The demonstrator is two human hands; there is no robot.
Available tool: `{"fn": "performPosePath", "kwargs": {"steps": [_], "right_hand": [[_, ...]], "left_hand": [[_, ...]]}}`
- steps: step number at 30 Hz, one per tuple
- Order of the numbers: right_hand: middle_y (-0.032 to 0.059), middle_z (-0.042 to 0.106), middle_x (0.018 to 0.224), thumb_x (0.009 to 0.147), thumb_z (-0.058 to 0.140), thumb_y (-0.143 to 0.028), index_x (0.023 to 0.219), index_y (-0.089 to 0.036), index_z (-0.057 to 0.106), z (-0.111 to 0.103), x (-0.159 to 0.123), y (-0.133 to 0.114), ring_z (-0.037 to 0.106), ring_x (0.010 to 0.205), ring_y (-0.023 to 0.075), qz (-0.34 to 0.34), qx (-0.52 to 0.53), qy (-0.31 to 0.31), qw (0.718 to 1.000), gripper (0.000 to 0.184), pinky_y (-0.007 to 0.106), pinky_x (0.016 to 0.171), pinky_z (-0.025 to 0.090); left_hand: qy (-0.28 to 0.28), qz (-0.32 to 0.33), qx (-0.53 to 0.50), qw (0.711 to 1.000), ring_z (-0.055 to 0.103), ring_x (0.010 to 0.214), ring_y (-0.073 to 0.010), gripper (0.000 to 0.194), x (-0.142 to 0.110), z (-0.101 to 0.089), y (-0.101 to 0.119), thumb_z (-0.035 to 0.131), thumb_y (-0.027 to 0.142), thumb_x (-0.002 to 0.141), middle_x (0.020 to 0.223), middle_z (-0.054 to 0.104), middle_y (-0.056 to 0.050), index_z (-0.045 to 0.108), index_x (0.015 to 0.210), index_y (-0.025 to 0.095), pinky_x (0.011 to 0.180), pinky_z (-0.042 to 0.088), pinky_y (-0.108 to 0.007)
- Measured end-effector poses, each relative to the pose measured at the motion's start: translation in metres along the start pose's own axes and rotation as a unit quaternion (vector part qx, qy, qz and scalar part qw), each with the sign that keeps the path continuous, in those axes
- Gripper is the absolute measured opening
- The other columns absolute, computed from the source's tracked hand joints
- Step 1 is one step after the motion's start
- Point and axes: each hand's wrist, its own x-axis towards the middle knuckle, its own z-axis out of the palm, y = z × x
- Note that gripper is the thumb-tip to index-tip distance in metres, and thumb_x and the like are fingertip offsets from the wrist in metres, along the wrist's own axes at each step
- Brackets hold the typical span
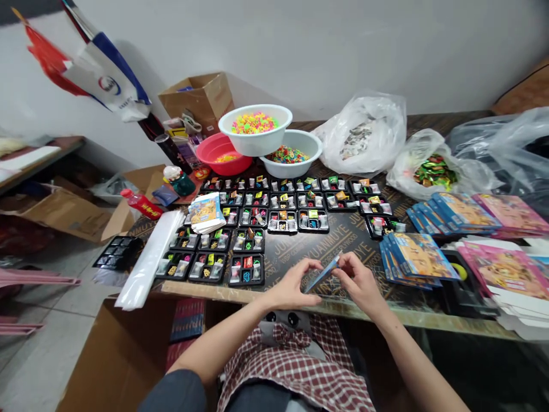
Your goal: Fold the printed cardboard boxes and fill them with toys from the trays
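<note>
Dark table (295, 246) below; right hand (362, 286) pinches a blue packet (321, 278), left hand (289, 286) curving half-open around it, contact unclear; handling it seems to need light fingers.

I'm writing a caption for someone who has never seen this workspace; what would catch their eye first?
Probably the pale bowl of neon pieces, perched above a red basin and another pale bowl at the back of the table. In front spread rows of black trays with colourful bits. Nearest, both hands hold a thin blue item.
</note>
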Motion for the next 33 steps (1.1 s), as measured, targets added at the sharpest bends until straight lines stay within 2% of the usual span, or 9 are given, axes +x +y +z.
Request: {"fn": "performPosePath", "kwargs": {"steps": [3,7,12,15,18,21,25,29,33], "right_hand": [[-0.0043,0.050,0.061,0.086,0.061,-0.049,0.073,-0.023,0.047,-0.002,-0.006,-0.006,0.049,0.053,0.0122,-0.013,0.019,-0.033,0.999,0.032,0.024,0.051,0.043],[-0.0014,0.060,0.074,0.078,0.074,-0.052,0.085,-0.024,0.057,0.000,-0.007,-0.001,0.057,0.059,0.0135,-0.039,0.103,0.018,0.994,0.033,0.025,0.056,0.050],[0.0102,0.070,0.111,0.064,0.079,-0.067,0.117,-0.025,0.062,-0.002,-0.005,0.021,0.069,0.085,0.0214,0.008,0.177,0.041,0.983,0.070,0.032,0.071,0.057],[0.0085,0.075,0.090,0.065,0.077,-0.068,0.096,-0.020,0.071,0.000,-0.008,0.030,0.069,0.078,0.0238,0.071,0.179,-0.047,0.980,0.058,0.036,0.070,0.058],[0.0058,0.074,0.078,0.064,0.080,-0.057,0.083,-0.018,0.073,0.006,-0.013,0.034,0.067,0.068,0.0228,0.118,0.142,0.039,0.982,0.044,0.036,0.067,0.057],[0.0045,0.074,0.077,0.064,0.080,-0.051,0.081,-0.018,0.073,0.015,-0.017,0.037,0.065,0.068,0.0221,0.126,0.108,0.136,0.977,0.038,0.036,0.069,0.056],[0.0039,0.073,0.078,0.062,0.081,-0.056,0.082,-0.018,0.071,0.027,-0.020,0.042,0.066,0.071,0.0220,0.130,0.122,0.148,0.973,0.044,0.035,0.071,0.056],[0.0075,0.074,0.089,0.075,0.062,-0.073,0.095,-0.019,0.070,0.034,-0.020,0.038,0.069,0.088,0.0250,0.107,0.201,0.154,0.962,0.058,0.036,0.080,0.057],[0.0067,0.076,0.088,0.083,0.056,-0.053,0.083,-0.020,0.070,0.034,-0.018,0.029,0.070,0.091,0.0261,0.119,0.255,0.146,0.948,0.036,0.039,0.083,0.056]], "left_hand": [[-0.140,-0.079,-0.160,0.974,0.048,0.133,-0.0307,0.085,0.001,0.010,-0.006,0.077,0.041,0.067,0.143,0.051,-0.012,0.042,0.143,0.023,0.111,0.035,-0.048],[-0.103,-0.073,-0.173,0.977,0.037,0.141,-0.0348,0.108,0.004,0.019,-0.009,0.087,0.044,0.056,0.153,0.041,-0.013,0.037,0.149,0.022,0.119,0.024,-0.049],[-0.017,-0.078,-0.153,0.985,0.058,0.117,-0.0314,0.079,0.007,0.014,-0.005,0.081,0.045,0.063,0.126,0.065,-0.009,0.056,0.133,0.020,0.104,0.043,-0.043],[-0.030,-0.124,-0.085,0.988,0.063,0.083,-0.0226,0.042,0.006,0.010,-0.010,0.073,0.043,0.071,0.087,0.071,-0.004,0.071,0.101,0.014,0.082,0.050,-0.035],[0.037,-0.136,-0.012,0.990,0.058,0.067,-0.0179,0.027,0.010,0.012,-0.018,0.075,0.041,0.067,0.063,0.062,0.001,0.069,0.072,0.015,0.073,0.049,-0.032],[0.138,-0.131,-0.123,0.974,0.064,0.080,-0.0207,0.036,0.018,0.021,-0.023,0.078,0.044,0.062,0.081,0.072,-0.002,0.072,0.086,0.017,0.081,0.050,-0.033],[0.220,-0.153,-0.302,0.915,0.068,0.086,-0.0229,0.041,0.028,0.032,-0.020,0.071,0.055,0.067,0.085,0.076,-0.006,0.074,0.083,0.017,0.083,0.052,-0.035],[0.230,-0.176,-0.295,0.911,0.065,0.072,-0.0192,0.024,0.029,0.027,-0.017,0.075,0.037,0.056,0.072,0.072,-0.002,0.071,0.070,0.017,0.071,0.050,-0.030],[0.224,-0.154,-0.240,0.932,0.063,0.074,-0.0175,0.020,0.027,0.019,-0.011,0.064,0.025,0.055,0.075,0.070,0.000,0.069,0.073,0.019,0.071,0.048,-0.028]]}}
